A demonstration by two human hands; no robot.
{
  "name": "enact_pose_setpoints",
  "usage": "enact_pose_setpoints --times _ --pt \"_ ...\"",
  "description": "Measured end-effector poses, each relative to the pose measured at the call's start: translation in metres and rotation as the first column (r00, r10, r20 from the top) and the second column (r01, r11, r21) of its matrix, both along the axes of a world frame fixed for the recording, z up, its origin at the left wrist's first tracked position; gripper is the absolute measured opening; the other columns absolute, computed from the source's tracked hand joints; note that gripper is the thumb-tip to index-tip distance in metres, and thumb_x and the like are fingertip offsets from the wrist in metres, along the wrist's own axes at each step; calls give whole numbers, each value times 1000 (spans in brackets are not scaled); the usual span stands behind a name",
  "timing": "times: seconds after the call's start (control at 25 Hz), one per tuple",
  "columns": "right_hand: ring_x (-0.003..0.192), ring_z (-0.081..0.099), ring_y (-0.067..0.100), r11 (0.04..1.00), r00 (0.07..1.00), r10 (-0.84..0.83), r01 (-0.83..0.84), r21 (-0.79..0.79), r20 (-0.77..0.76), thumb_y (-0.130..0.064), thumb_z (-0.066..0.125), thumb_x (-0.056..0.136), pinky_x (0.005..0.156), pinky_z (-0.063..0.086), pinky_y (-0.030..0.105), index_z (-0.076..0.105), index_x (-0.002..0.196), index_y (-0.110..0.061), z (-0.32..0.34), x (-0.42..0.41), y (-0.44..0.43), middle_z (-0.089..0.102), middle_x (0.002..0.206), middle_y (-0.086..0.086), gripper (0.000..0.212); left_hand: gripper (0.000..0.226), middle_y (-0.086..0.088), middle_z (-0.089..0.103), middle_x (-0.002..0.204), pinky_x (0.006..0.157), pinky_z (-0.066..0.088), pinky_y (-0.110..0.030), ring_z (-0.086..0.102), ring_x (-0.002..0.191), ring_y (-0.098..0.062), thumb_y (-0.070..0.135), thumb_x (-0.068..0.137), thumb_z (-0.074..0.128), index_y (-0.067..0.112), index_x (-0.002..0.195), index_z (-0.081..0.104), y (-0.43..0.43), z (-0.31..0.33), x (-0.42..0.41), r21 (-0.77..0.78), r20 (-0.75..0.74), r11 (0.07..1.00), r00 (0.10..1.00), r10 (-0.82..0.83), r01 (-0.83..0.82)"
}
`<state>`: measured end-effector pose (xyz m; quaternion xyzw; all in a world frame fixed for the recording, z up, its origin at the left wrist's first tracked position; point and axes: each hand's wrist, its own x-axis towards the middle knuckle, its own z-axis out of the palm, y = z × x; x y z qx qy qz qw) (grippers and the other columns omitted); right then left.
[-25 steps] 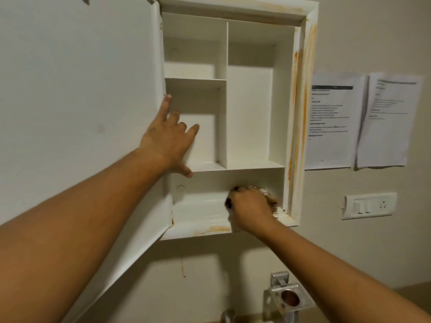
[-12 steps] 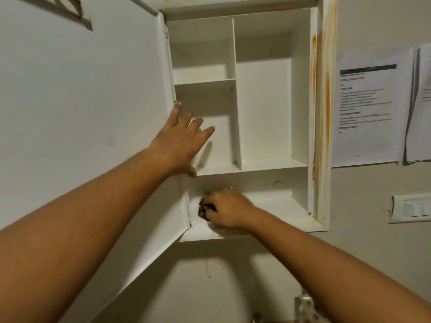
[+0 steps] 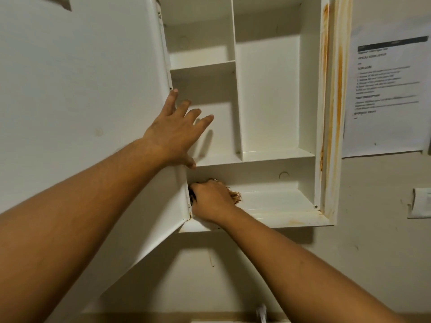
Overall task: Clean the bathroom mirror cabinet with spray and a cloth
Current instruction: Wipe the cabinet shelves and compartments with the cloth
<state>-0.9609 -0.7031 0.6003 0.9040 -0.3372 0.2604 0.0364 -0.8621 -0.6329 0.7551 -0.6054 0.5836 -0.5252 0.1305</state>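
Across the middle of the frame I see the mirror cabinet (image 3: 324,127) hanging on the wall with its door (image 3: 81,94) swung wide into the left half of the picture. The cabinet is split into four compartments: a small one at upper centre, a second one beneath it, a tall one to their right, and a wide low one along the bottom. The three upper compartments show bare white walls and shadow. My left hand (image 3: 173,134) is spread wide with straight fingers in front of the second compartment. Its index fingertip touches the hinged edge of the door and its thumb lies at the front edge of the shelf below. My right hand (image 3: 210,201) is inside the bottom compartment at its far left end, right against the door's hinge edge. Its fingers are curled tight round the cloth (image 3: 236,197). Only a frayed brownish tuft of the cloth shows at the right of the knuckles, with a dark bit at the left. Orange rust streaks (image 3: 339,73) run down the cabinet's right frame. A printed sheet (image 3: 384,89) is stuck on the wall at upper right, its text too blurred to read, and a switch plate (image 3: 421,202) sits at the right edge.
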Motion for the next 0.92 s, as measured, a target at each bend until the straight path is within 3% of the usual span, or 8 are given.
enact_pose_setpoints --times 0.16,0.32,0.44,0.52,0.64,0.72,0.92 --pt "103 65 35 993 996 72 -66 96 -50 -24 56 91 81 52 36 68 110 -20 10 -27 -7 73 108 9 23 126 -12 27 166 123 -6 -64 15 156 -38 85 73 62 21 163 0 6 -1 0 7 -6 1000 1000 9 -9" --pt "101 65 29 989 944 -110 73 127 311 -24 55 96 83 56 41 60 123 -16 -3 -70 -11 70 111 5 28 125 -11 30 165 124 -7 -62 16 155 -37 83 73 63 21 163 2 5 -1 0 3 -15 1000 1000 -9 9" --pt "112 62 28 990 904 -53 -9 141 425 -17 53 99 94 54 42 58 134 -15 -11 -47 0 64 127 6 35 125 -10 33 164 124 -6 -62 18 155 -36 84 73 63 20 163 4 6 -1 0 2 -10 1000 1000 -14 14" --pt "110 64 27 976 889 -1 -98 194 458 -14 53 99 92 55 40 64 130 -17 -10 -23 3 68 124 5 33 124 -10 34 163 124 -6 -62 19 154 -36 83 73 63 20 163 5 6 -3 1 8 -13 1000 1000 -17 17" --pt "99 65 30 989 963 106 -128 74 249 -17 53 91 82 54 40 69 106 -14 -10 -4 2 71 107 6 22 123 -10 35 163 124 -5 -62 19 155 -36 83 74 63 20 163 5 6 -2 2 6 -1 1000 1000 -20 20" --pt "97 63 32 990 987 140 -141 15 82 -24 53 88 85 53 41 64 95 -13 -7 -4 -2 68 104 9 17 122 -10 35 162 124 -6 -62 19 155 -35 83 75 63 20 163 6 5 -2 2 8 1 1000 1000 -23 23" --pt "102 61 29 991 967 130 -123 45 -221 -31 44 101 81 45 38 71 111 -18 15 -9 -14 64 116 5 32 122 -10 37 161 124 -5 -62 19 155 -35 83 74 63 20 163 8 6 -2 2 13 -6 999 999 -33 33"
